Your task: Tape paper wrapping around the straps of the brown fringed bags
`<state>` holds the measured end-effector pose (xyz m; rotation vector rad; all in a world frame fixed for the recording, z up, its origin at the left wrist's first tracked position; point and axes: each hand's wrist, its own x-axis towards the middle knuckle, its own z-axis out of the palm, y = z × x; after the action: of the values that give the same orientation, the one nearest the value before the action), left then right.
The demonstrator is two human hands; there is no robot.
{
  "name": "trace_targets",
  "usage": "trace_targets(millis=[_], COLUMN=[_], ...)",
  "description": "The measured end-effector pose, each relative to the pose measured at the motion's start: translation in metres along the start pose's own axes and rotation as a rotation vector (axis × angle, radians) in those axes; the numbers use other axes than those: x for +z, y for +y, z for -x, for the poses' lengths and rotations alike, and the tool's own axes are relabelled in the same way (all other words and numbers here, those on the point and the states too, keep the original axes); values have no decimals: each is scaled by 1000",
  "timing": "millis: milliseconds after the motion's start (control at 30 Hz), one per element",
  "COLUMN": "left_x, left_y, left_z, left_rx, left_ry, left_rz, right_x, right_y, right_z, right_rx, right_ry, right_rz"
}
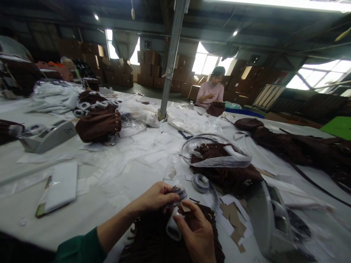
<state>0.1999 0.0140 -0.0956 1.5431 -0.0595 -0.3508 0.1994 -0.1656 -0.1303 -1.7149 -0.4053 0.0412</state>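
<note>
My left hand is closed, pinching the end of a strap wrapped in pale film. My right hand has its fingers curled round the white wrapped loop of what looks like the same strap. A small tan piece shows at its fingertips; its kind is unclear. Beneath both hands lies a dark brown fringed bag. Just beyond them sits a coiled wrapped strap, near another brown fringed bag with a film-wrapped strap looped over it.
Grey tape dispensers stand at right and left. A brown drawstring bag, a white pad and paper scraps lie on the table. A metal post rises mid-table. A co-worker sits across.
</note>
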Motion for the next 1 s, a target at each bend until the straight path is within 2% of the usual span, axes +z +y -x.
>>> trace_targets(millis=[100,267,400,500,667,800,900,1000], left_x=[-4,-5,-5,-5,-4,-4,-2,4], left_y=[7,11,16,20,16,16,22,30], left_z=[0,-1,2,5,2,2,12,24], left_rx=[-10,-16,-32,22,208,228,238,230], left_ry=[-66,-143,-147,-152,-171,-242,-244,-204], left_rz=[-21,-154,-247,-359,-571,-641,-624,-572], right_x=[-14,-28,-30,-32,-34,-36,-39,-42], right_y=[-7,-21,-35,-38,-31,-33,-47,-62], right_z=[-7,-27,-36,-37,-34,-34,-38,-45], right_rx=[-162,-404,-486,-494,-488,-518,-438,-275], right_ry=[-98,-98,-117,-169,-189,-277,-317,-353], right_rz=[172,434,553,480,442,428,412,409])
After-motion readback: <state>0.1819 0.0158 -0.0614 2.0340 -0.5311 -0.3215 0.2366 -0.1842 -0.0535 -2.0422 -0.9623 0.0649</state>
